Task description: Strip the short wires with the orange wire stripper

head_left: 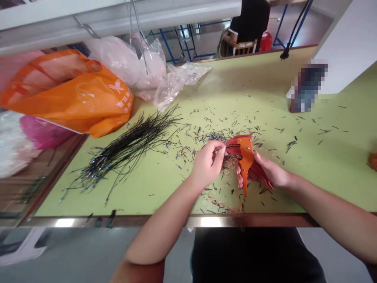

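Observation:
My right hand [265, 171] is wrapped round the handles of an orange wire stripper [246, 153], whose red jaws point left. The fingertips of my left hand [207, 163] are pinched on a thin dark wire [232, 146] at the mouth of the jaws. Under and around the tool lie copper strands [219, 204] and short black offcuts [291, 145]. To the left, a long bundle of black wires [129, 143] with blue bits near the ends lies slanted on the green table [165, 192].
An orange bag [97, 98] and clear plastic bags [171, 84] occupy the back left. A phone-like object [308, 88] leans on a white panel [344, 51] at the back right. A black plug [284, 54] hangs by the far edge. Beyond it sits a person [251, 19].

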A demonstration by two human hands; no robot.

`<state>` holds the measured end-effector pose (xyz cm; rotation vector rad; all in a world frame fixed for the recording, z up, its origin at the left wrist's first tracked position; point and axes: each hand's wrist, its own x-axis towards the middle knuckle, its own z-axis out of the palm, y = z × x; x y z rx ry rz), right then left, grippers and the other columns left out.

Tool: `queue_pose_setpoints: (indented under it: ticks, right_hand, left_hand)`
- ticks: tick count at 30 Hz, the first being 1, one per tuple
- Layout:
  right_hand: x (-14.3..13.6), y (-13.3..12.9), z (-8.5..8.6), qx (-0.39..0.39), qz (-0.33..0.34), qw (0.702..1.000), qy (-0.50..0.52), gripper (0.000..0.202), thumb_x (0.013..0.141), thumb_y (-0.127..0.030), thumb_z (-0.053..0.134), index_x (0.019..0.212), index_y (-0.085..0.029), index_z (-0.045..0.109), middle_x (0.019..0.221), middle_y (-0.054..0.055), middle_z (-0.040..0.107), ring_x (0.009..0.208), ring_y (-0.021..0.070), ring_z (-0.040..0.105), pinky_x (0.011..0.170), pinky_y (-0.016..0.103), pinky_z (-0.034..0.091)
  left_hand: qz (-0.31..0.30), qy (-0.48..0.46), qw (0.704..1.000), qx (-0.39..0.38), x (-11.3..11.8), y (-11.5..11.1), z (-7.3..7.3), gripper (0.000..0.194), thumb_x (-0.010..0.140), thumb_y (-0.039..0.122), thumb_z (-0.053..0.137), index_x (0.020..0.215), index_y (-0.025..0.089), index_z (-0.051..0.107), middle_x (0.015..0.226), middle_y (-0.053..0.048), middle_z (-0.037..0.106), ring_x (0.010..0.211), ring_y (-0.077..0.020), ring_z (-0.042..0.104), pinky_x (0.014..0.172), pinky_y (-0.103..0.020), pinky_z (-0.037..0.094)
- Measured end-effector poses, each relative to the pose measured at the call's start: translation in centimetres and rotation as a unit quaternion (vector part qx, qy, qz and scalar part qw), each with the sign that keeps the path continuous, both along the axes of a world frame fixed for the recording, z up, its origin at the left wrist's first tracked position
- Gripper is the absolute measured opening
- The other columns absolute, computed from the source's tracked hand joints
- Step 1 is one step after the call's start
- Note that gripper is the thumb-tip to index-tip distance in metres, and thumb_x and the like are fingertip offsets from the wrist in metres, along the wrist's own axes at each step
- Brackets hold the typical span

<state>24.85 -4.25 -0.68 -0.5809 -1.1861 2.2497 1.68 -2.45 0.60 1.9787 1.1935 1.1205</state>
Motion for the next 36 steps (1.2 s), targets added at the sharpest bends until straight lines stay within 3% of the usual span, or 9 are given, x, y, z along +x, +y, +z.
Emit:
queue_pose_setpoints:
  ticks: [6, 14, 25, 30, 36]
  right_hand:
    - [0.1, 0.1, 0.0, -0.010, -0.017, 1.000, 0.000, 0.066, 0.098, -0.080, 0.049, 0.107, -0.017, 0.068, 0.093, 0.009, 0.074, 0.085, 0.0214, 0.075, 0.076, 0.033, 0.063]
    - [-0.4, -0.2, -0.1, 0.001, -0.048, 0.998, -0.041, 0.063, 0.098, -0.078, 0.052, 0.101, -0.017, 0.067, 0.084, 0.006, 0.072, 0.078, 0.0190, 0.073, 0.071, 0.032, 0.062]
    - [-1.5, -1.1, 0.4, 0.015, -0.099, 0.989, -0.111, 0.064, 0.095, -0.080, 0.053, 0.078, -0.019, 0.061, 0.061, 0.001, 0.062, 0.057, 0.0158, 0.063, 0.055, 0.028, 0.053]
    - [-2.1, -1.3, 0.7, 0.037, -0.129, 0.983, -0.125, 0.066, 0.092, -0.082, 0.057, 0.068, -0.020, 0.056, 0.054, -0.004, 0.051, 0.048, 0.0129, 0.055, 0.049, 0.027, 0.048]
    - [-2.9, -2.0, 0.6, 0.034, -0.161, 0.980, -0.108, 0.064, 0.091, -0.078, 0.062, 0.065, -0.022, 0.050, 0.050, -0.007, 0.046, 0.040, 0.0102, 0.045, 0.043, 0.026, 0.041]
  left_hand:
    - [-0.008, 0.044, 0.999, 0.013, -0.2, 0.1, 0.6, 0.017, 0.104, 0.019, 0.049, 0.111, 0.020, 0.064, 0.094, -0.006, 0.079, 0.086, -0.0175, 0.076, 0.075, -0.031, 0.058]
    - [-0.001, 0.037, 0.999, 0.000, -0.4, 0.3, -0.4, 0.008, 0.103, 0.022, 0.055, 0.111, 0.021, 0.056, 0.092, -0.006, 0.079, 0.081, -0.0172, 0.077, 0.066, -0.028, 0.055]
    - [-0.001, 0.050, 0.999, 0.000, -0.7, 0.4, -0.4, 0.010, 0.104, 0.027, 0.051, 0.112, 0.023, 0.053, 0.097, -0.006, 0.077, 0.084, -0.0177, 0.075, 0.072, -0.031, 0.055]
    - [0.001, 0.093, 0.996, 0.002, -0.6, 0.4, 0.2, 0.012, 0.105, 0.030, 0.047, 0.110, 0.022, 0.055, 0.083, -0.002, 0.072, 0.072, -0.0169, 0.068, 0.065, -0.030, 0.049]
    - [0.002, 0.163, 0.986, 0.037, -0.6, 0.3, 1.2, 0.026, 0.107, 0.033, 0.040, 0.089, 0.023, 0.055, 0.063, 0.003, 0.058, 0.056, -0.0147, 0.054, 0.056, -0.028, 0.036]
